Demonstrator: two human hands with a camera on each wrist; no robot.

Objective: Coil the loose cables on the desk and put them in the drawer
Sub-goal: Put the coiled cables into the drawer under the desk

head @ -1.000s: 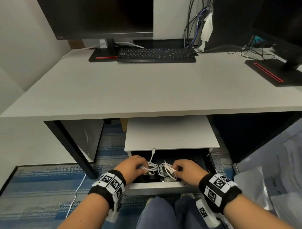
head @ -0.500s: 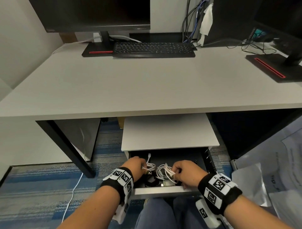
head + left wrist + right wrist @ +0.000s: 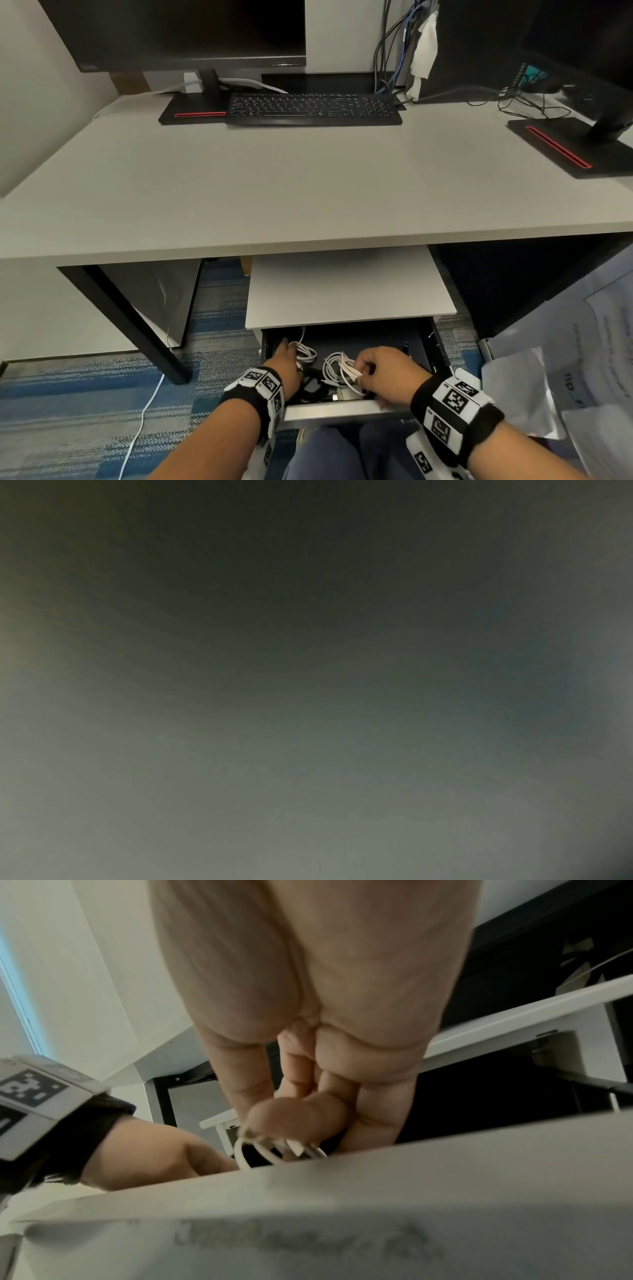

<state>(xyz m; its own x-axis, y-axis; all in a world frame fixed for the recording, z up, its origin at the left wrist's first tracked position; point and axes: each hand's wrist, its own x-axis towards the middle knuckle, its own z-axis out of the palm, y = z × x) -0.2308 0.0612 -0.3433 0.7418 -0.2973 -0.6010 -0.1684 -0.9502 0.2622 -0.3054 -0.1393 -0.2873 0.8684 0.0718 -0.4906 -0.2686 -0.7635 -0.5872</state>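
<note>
Below the desk point(image 3: 308, 192) the pedestal's top drawer point(image 3: 342, 409) stands pulled out. My left hand point(image 3: 289, 353) is inside it at the back left, its fingers on a small coil of white cable point(image 3: 306, 353); the thumb is hidden. My right hand point(image 3: 363, 371) pinches a second white cable coil point(image 3: 337, 370) just above the drawer's middle. In the right wrist view my right hand point(image 3: 284, 1131) pinches the white loops point(image 3: 270, 1150) between thumb and fingers behind the drawer front point(image 3: 342, 1204). The left wrist view is dark and blurred.
Dark cables point(image 3: 311, 387) lie on the drawer floor. The pedestal top point(image 3: 346, 287) overhangs the back of the drawer. A keyboard point(image 3: 313, 108) and two monitor stands sit far back on the desk. Papers point(image 3: 582, 342) lie at the right; a white cable point(image 3: 144, 421) trails on the carpet.
Both hands have gone down and forward into the drawer with their coils. My left hand has reached farther toward the back left corner, and the two coils are now farther apart.
</note>
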